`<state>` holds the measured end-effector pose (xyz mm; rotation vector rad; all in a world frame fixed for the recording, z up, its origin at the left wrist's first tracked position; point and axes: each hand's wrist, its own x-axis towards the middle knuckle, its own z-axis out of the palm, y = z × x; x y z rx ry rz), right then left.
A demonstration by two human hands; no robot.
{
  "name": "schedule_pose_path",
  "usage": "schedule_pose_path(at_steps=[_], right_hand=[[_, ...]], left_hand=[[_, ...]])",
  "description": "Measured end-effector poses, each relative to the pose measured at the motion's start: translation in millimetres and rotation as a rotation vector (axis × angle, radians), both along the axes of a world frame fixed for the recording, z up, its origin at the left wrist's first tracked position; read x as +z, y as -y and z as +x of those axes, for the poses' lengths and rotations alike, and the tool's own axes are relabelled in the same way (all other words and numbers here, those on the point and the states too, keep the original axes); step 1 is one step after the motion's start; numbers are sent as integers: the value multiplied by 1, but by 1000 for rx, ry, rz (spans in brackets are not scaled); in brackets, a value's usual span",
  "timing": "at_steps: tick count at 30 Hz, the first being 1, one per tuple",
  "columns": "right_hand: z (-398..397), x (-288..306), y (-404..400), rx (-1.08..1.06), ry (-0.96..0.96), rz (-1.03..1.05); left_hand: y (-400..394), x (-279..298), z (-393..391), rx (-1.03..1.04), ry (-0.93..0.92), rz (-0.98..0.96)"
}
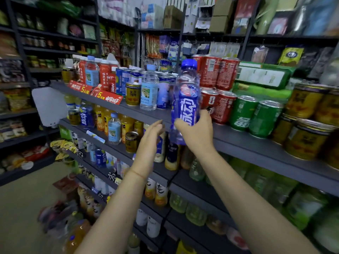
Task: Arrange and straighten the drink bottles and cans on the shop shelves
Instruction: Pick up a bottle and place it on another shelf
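My right hand grips the lower part of a tall clear bottle with a blue cap and blue label, held upright in front of the top grey shelf. Left of it, my left hand hovers with its fingers relaxed and holds nothing. On the top shelf behind stand a water bottle with a pale blue label, a small yellow can, red cans and green cans.
Large yellow tins are stacked at the shelf's right end. The second shelf carries orange juice bottles, a water bottle and a gold can. Lower shelves hold more bottles. Snack racks stand across the aisle floor to the left.
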<state>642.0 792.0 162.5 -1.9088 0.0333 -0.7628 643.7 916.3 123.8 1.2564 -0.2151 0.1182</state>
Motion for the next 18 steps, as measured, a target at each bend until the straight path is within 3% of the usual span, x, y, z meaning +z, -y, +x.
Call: schedule_pose_path(at_steps=[4, 9, 14, 18], right_hand=[[-133, -45, 72, 138, -115, -24], [-279, -140, 171, 129, -332, -14], [-386, -196, 269, 11, -554, 560], [-432, -220, 321, -63, -610, 711]], left_hand=[[80, -3, -104, -228, -61, -213], [197, -86, -230, -301, -363, -301], [292, -148, -319, -407, -673, -325], [350, -168, -357, -487, -795, -216]])
